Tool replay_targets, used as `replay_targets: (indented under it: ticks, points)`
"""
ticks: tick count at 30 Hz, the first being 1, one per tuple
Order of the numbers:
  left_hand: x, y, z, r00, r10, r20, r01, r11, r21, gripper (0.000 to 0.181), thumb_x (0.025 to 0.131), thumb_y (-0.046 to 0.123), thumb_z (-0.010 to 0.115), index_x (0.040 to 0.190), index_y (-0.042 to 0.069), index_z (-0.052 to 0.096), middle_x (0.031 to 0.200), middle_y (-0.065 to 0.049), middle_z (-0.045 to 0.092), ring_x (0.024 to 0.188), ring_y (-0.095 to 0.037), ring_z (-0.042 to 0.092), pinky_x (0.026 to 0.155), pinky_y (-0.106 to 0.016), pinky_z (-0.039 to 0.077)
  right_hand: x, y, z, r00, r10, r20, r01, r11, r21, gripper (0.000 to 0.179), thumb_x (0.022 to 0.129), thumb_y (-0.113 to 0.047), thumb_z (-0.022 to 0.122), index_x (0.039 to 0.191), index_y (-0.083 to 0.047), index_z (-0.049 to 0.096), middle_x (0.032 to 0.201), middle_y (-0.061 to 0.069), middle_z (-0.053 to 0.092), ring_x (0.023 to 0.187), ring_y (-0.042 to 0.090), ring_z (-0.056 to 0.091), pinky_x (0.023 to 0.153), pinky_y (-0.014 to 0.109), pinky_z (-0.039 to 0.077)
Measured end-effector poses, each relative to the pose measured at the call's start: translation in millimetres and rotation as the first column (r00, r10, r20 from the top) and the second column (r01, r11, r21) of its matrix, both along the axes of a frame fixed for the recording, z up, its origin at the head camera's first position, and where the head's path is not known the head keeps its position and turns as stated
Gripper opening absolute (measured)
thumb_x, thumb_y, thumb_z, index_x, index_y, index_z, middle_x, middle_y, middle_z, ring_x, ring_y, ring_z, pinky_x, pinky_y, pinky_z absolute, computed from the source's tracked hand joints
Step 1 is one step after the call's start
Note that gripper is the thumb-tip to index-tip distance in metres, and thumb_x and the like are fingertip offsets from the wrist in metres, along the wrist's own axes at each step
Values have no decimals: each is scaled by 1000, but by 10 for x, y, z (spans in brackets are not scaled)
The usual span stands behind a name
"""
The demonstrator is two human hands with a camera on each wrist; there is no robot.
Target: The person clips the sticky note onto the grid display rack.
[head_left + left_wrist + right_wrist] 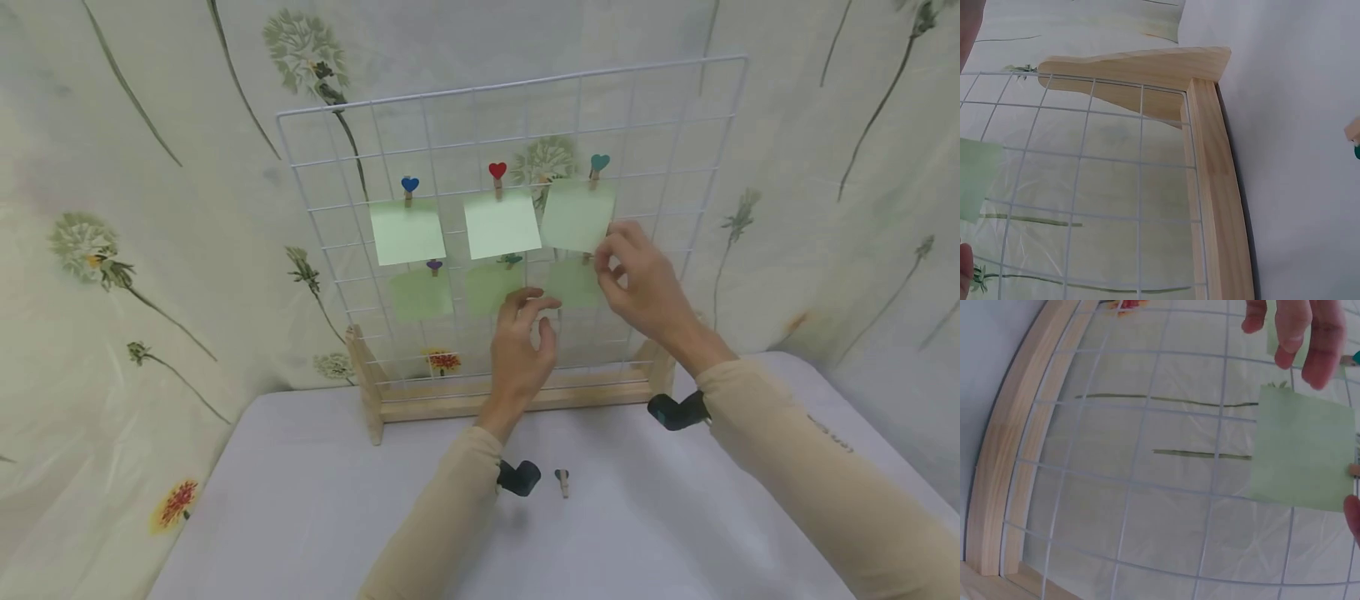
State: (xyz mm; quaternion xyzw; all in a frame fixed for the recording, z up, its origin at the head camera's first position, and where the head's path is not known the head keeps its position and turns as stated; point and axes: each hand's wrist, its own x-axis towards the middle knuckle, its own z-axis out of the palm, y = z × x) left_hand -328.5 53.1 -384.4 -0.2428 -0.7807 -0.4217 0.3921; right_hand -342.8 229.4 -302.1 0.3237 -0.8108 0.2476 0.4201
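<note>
The lower right green note [573, 283] hangs on a white wire grid beneath an upper note [579, 215]. My right hand [643, 283] pinches its upper right corner, close to a small wooden clip [1354, 470] at its top edge. In the right wrist view the thumb [1353, 515] lies at the note's corner; the index fingertip is out of frame. My left hand [525, 342] is raised by the same note's left edge, fingers extended and a little bent, thumb apart, holding nothing. The lower middle note [486, 287] is partly behind it.
Other notes hang from heart-topped clips: blue [409, 187], red [498, 173], teal [599, 165] and purple [434, 267]. A wooden base [442, 408] supports the grid [690, 150]. One loose clip [563, 483] lies on the white table [300, 500]. Floral cloth [187, 250] hangs behind.
</note>
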Motion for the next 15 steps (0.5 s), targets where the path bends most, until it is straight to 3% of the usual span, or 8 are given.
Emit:
replay_targets:
  ticks: [8,15]
  points:
    - [26,-137,-95,1000,-8,26,8,1000,-6,25,88,2,53,106,15,65,121,-2,57,117,-14,53,82,-24,51,30,24,-106,1000,7,3,-7,1000,-27,19,76,16,55,78,-3,50,108,16,51,103,24,50,62,30,48]
    - [61,-237,-161,998,-27,61,28,1000,-14,27,87,1,53,109,15,64,119,-2,58,112,-14,55,80,-25,51,76,62,-226,1000,8,20,-6,997,-75,16,77,15,55,81,0,54,106,17,54,103,26,50,62,22,44]
